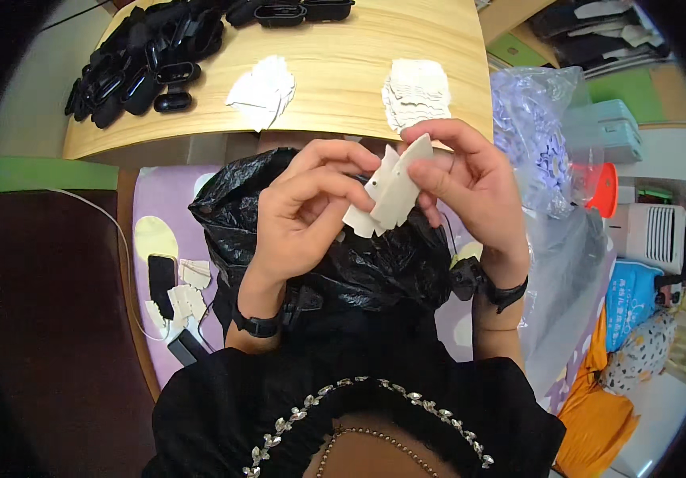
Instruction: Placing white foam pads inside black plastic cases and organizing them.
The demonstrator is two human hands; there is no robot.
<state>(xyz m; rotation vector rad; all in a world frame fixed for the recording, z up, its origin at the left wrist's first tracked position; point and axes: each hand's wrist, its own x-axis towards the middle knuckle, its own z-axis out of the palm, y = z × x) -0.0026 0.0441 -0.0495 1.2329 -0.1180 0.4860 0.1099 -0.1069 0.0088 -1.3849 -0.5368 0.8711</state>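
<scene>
In the head view, a few thin white pieces (397,190) are held in the air between both hands, above a black plastic bag (235,195). Their long axis is slanted from lower left to upper right. The lower-left edge is pinched by the left hand (303,209), and the upper-right part is gripped between thumb and fingers by the right hand (478,185); neither hand is free. By judgement, the relation that matters is this overlap, with the pieces fanned slightly apart.

On the tabletop (335,76), the layered white stack (418,86) is seen just beyond the right hand, while the loose white pile (265,89) is set farther left.

Pale printed characters are carried by a blue bag (628,307) at far right; on the held pieces, only small dark dots are made out, no lettering.
</scene>
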